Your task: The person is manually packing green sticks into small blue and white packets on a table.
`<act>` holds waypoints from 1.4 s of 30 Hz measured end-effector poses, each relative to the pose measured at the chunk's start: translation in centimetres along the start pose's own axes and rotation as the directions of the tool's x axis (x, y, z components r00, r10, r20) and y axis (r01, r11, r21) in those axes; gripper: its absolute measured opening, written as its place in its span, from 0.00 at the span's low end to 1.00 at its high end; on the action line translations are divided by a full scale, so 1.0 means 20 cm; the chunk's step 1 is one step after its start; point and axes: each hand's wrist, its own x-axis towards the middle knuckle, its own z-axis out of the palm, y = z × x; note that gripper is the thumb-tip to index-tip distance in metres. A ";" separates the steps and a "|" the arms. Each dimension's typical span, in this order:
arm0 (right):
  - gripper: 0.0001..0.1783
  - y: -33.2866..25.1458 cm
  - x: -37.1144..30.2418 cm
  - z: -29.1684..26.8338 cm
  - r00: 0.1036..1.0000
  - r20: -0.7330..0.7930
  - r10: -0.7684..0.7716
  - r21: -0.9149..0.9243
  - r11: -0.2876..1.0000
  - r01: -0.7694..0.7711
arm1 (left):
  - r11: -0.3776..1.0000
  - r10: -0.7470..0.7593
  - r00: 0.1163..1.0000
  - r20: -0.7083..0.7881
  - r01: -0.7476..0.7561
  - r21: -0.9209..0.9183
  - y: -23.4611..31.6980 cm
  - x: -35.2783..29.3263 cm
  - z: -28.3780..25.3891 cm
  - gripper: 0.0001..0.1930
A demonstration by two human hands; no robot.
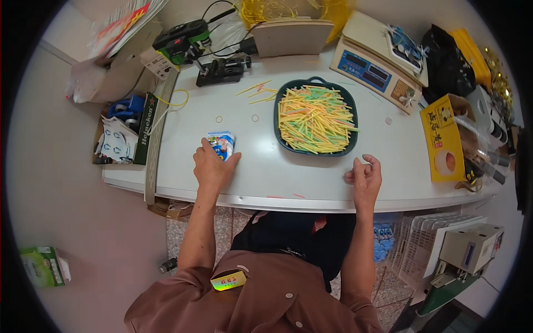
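A small blue-and-white packet (pixel 221 145) with a cartoon print lies on the white table, left of the middle. My left hand (pixel 212 168) grips it from the near side, fingers along its left edge and thumb at its right. To the right, my right hand (pixel 366 178) hovers near the table's front edge, fingers loosely bent and apart, with nothing seen in them. Between and beyond my hands stands a dark green basket (pixel 276 121), heaped with thin yellow, orange and green sticks (pixel 316 119).
A few loose sticks (pixel 260 90) and two rubber bands (pixel 219 119) lie on the table (pixel 250 177). Behind are a green-black device on a stand (pixel 222 72) and a weighing scale (pixel 361 69). A yellow box (pixel 443 141) stands right, an open carton (pixel 144 130) left.
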 end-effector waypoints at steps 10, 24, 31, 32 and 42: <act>0.10 0.15 -0.01 -0.11 0.996 0.072 0.049 0.055 0.997 -0.053 | 1.000 0.001 0.998 -0.069 0.001 0.017 0.07 -0.10 0.04 0.42; 0.06 0.23 -0.03 -0.18 0.978 0.198 -0.065 0.017 0.998 0.063 | 0.956 -0.106 0.981 -0.161 0.056 -0.289 0.00 -0.09 0.13 0.22; 0.06 0.21 -0.03 -0.13 0.979 0.167 -0.118 0.093 0.990 0.104 | 0.948 0.124 0.884 -0.451 -0.240 -0.210 -0.10 -0.12 0.17 0.15; 0.06 0.21 -0.04 -0.11 0.973 0.145 -0.180 0.081 0.982 0.170 | 0.947 0.182 0.855 -0.485 -0.284 -0.147 -0.10 -0.12 0.18 0.15; 0.08 -0.01 -0.35 0.42 0.897 0.428 -0.109 0.076 0.994 0.084 | 0.746 0.106 0.712 -0.694 -0.518 -0.418 -0.18 -0.18 0.13 0.21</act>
